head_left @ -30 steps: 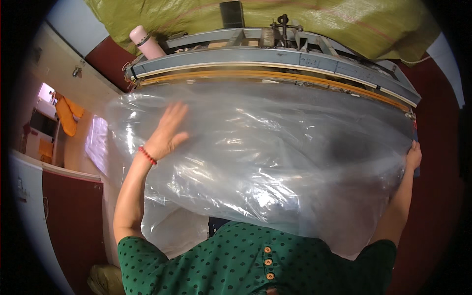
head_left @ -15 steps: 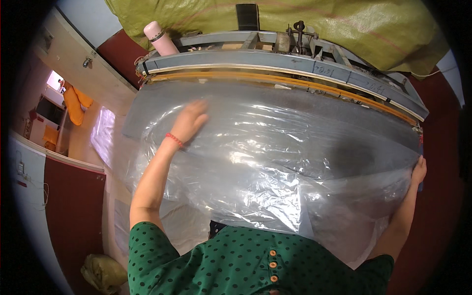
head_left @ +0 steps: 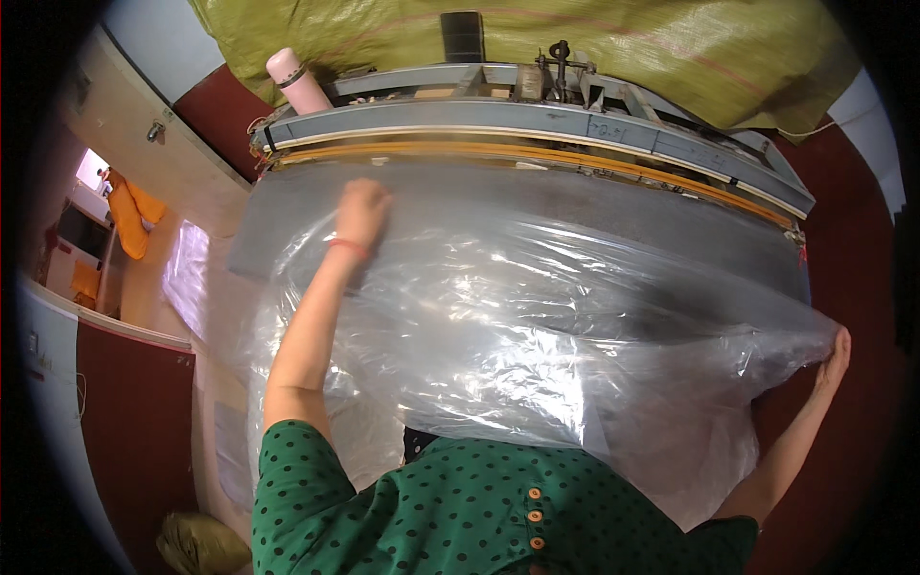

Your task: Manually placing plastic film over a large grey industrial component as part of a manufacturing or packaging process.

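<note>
A large sheet of clear, wrinkled plastic film (head_left: 460,316) spreads over a grey flat worktop (head_left: 278,216) in front of me and hangs down toward my body. My left hand (head_left: 362,213), with a red bracelet at the wrist, is over the far left part of the film. Motion blurs it somewhat, but its fingers look curled closed on the film. At the far right my right hand (head_left: 838,356) pinches the film's corner, just off the worktop's right end. Between the two hands the film's far edge runs in a slanting, stretched line.
Behind the worktop lies a grey metal frame (head_left: 460,115) with orange strips (head_left: 537,153) along it and a dark clamp (head_left: 561,72). A pink bottle (head_left: 299,84) stands at its left end. A yellow-green woven sheet (head_left: 652,48) hangs behind. An open door (head_left: 158,144) is at left.
My right hand has moved outward and slightly nearer me, pulling the film corner past the worktop's end. My left hand has shifted slightly left, and its fingers look more curled.
</note>
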{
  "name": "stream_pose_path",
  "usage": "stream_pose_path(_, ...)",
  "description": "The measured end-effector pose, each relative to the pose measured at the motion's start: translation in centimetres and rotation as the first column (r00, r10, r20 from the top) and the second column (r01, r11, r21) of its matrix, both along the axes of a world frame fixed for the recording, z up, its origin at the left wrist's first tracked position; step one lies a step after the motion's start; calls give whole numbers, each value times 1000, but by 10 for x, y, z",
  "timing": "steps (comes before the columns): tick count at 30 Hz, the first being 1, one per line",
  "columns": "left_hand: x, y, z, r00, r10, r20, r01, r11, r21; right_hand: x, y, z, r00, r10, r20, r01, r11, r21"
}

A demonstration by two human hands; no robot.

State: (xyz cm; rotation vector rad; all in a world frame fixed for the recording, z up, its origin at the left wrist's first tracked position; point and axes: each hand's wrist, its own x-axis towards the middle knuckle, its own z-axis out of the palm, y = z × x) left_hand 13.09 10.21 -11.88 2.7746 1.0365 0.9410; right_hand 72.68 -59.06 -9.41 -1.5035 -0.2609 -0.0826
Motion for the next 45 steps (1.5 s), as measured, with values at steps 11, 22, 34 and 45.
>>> stream_pose_path(11,4,69,-8,665,396,633,-104,889,-446,19,227,-38,743,-216,634,562,716,-414)
stream_pose_path(22,4,149,-52,525,309,793,217,852,-476,55,274,-73,850,-364,381,450,878,-166)
stream_pose_path(34,-6,140,-32,451,464,762,208,776,-596,35,285,-42,860,-472,196,470,881,62)
stream_pose_path(45,-62,-1,76,667,142,732,352,805,-477,-311,517,60,345,444,827,-114,894,-433)
